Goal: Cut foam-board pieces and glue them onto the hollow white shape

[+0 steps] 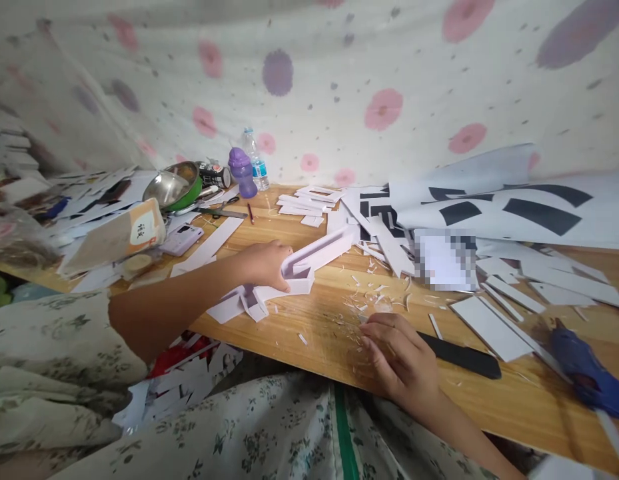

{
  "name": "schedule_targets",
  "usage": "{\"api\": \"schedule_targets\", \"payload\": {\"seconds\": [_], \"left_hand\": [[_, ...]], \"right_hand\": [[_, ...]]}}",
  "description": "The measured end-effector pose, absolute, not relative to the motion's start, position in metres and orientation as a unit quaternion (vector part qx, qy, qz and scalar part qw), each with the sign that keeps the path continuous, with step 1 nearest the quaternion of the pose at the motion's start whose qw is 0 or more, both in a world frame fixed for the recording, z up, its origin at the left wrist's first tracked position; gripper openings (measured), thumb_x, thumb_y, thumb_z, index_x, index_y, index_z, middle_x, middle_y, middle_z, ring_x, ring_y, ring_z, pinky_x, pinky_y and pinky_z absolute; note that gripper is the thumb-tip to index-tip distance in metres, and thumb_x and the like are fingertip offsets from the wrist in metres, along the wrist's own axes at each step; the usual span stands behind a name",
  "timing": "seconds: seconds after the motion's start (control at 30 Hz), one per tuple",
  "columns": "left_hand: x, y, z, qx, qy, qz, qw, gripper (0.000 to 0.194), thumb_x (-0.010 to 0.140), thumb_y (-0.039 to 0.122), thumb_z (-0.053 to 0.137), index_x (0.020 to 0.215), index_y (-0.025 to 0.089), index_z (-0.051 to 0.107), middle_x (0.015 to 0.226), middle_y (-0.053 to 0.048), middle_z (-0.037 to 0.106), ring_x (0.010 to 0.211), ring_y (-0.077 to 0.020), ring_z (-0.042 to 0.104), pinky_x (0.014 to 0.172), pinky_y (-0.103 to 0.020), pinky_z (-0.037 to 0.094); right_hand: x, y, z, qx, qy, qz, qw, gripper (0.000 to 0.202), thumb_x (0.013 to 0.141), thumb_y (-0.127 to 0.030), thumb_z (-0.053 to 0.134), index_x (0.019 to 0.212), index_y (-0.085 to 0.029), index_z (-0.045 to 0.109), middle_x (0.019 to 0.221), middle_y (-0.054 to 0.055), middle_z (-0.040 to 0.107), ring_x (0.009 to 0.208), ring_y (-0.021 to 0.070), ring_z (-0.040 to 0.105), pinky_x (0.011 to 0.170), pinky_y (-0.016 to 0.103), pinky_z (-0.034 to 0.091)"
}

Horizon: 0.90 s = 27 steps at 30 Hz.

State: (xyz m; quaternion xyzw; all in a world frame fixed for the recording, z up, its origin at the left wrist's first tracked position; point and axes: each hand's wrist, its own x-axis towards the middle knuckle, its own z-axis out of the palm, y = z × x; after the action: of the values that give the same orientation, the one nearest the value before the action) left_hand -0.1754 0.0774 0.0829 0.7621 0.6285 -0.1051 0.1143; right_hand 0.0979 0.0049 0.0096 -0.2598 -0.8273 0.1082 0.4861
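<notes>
Fingers, left hand [266, 267]: pinched on white folded-board channel [326, 252] | right hand [406, 357]: half-curled beside flat black strip [464, 355], grip unclear | blue glue gun [586, 373]: four o'clock

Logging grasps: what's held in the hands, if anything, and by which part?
Left hand: a white, angular board trough, gripped at its near end. Right hand: can't tell whether it holds the long, flat black object beside it.

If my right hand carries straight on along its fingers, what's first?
Probably the loose white shavings on the wooden tabletop, just beyond the fingertips of the right hand; its height is unclear, so it might pass over them.
</notes>
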Motion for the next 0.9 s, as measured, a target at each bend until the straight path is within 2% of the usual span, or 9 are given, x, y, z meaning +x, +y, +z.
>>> {"api": "schedule_targets", "payload": {"seconds": [0.17,0.3,0.4,0.5,0.63,0.7,0.77,0.83,0.9], "left_hand": [[-0.178,0.063,0.103,0.779,0.617,-0.081,0.073,0.058,0.059,0.048,0.067,0.109,0.021,0.053,0.118,-0.009,0.054,0.102,-0.0258,0.056,0.081,-0.033,0.045],[-0.179,0.033,0.132,0.842,0.535,-0.05,-0.049,0.048,0.065,0.02,0.061,0.112,0.018,0.051,0.128,-0.01,0.048,0.105,-0.0236,0.054,0.083,-0.031,0.045],[-0.177,0.013,0.148,0.869,0.46,-0.098,-0.153,0.048,0.064,0.01,0.059,0.11,0.019,0.053,0.133,-0.009,0.047,0.106,-0.0253,0.053,0.081,-0.033,0.044],[-0.174,0.005,0.156,0.889,0.38,-0.129,-0.221,0.04,0.071,0.005,0.055,0.107,0.021,0.055,0.133,-0.008,0.051,0.105,-0.0249,0.053,0.082,-0.035,0.043],[-0.165,0.004,0.158,0.911,0.304,-0.107,-0.257,0.028,0.086,0.008,0.044,0.103,0.025,0.059,0.134,-0.004,0.053,0.108,-0.0231,0.053,0.09,-0.039,0.04],[-0.162,0.005,0.161,0.924,0.283,-0.097,-0.239,0.028,0.087,0.01,0.044,0.102,0.027,0.06,0.137,-0.001,0.051,0.115,-0.0229,0.051,0.098,-0.042,0.036],[-0.163,0.005,0.165,0.929,0.289,-0.076,-0.22,0.033,0.086,0.008,0.046,0.105,0.031,0.059,0.141,0.003,0.047,0.125,-0.0231,0.043,0.107,-0.048,0.027],[-0.167,0.003,0.169,0.921,0.325,-0.03,-0.211,0.042,0.083,0.004,0.048,0.11,0.035,0.058,0.143,0.005,0.043,0.134,-0.0246,0.033,0.111,-0.055,0.016],[-0.172,0.0,0.168,0.9,0.387,0.057,-0.194,0.047,0.08,0.004,0.051,0.114,0.035,0.056,0.144,0.002,0.042,0.136,-0.0273,0.029,0.111,-0.058,0.015]], "right_hand": [[0.102,0.004,0.006,-0.266,-0.817,0.092,0.503,0.023,0.081,-0.008,0.055,0.1,-0.02,0.058,0.088,0.007,0.06,0.082,0.0184,0.06,0.069,0.031,0.053],[0.109,0.003,0.02,-0.297,-0.785,0.016,0.543,0.042,0.077,-0.01,0.062,0.116,-0.023,0.055,0.104,0.009,0.053,0.096,0.0241,0.056,0.08,0.042,0.051],[0.114,0.005,0.038,-0.323,-0.751,-0.027,0.576,0.053,0.075,-0.018,0.066,0.125,-0.026,0.051,0.119,0.012,0.047,0.111,0.0298,0.05,0.091,0.049,0.045],[0.114,0.01,0.049,-0.366,-0.77,0.087,0.516,0.048,0.082,-0.032,0.06,0.128,-0.025,0.049,0.126,0.013,0.049,0.118,0.0312,0.048,0.093,0.05,0.044],[0.1,0.012,0.049,-0.356,-0.797,0.372,0.315,0.057,0.082,-0.044,0.057,0.133,-0.022,0.044,0.117,0.012,0.06,0.097,0.0254,0.061,0.079,0.042,0.051],[0.089,0.008,0.048,-0.322,-0.787,0.45,0.273,0.059,0.078,-0.042,0.062,0.131,-0.022,0.045,0.109,0.008,0.063,0.09,0.0224,0.062,0.078,0.038,0.051],[0.078,0.002,0.046,-0.3,-0.767,0.497,0.272,0.057,0.076,-0.036,0.063,0.129,-0.023,0.048,0.103,0.005,0.064,0.086,0.0204,0.061,0.076,0.035,0.05],[0.068,-0.002,0.042,-0.31,-0.734,0.52,0.307,0.057,0.074,-0.034,0.063,0.128,-0.022,0.048,0.104,0.005,0.063,0.088,0.0208,0.06,0.076,0.035,0.05],[0.06,-0.004,0.034,-0.34,-0.702,0.512,0.36,0.059,0.072,-0.034,0.064,0.127,-0.021,0.048,0.113,0.008,0.06,0.094,0.0227,0.059,0.079,0.037,0.05]]}}
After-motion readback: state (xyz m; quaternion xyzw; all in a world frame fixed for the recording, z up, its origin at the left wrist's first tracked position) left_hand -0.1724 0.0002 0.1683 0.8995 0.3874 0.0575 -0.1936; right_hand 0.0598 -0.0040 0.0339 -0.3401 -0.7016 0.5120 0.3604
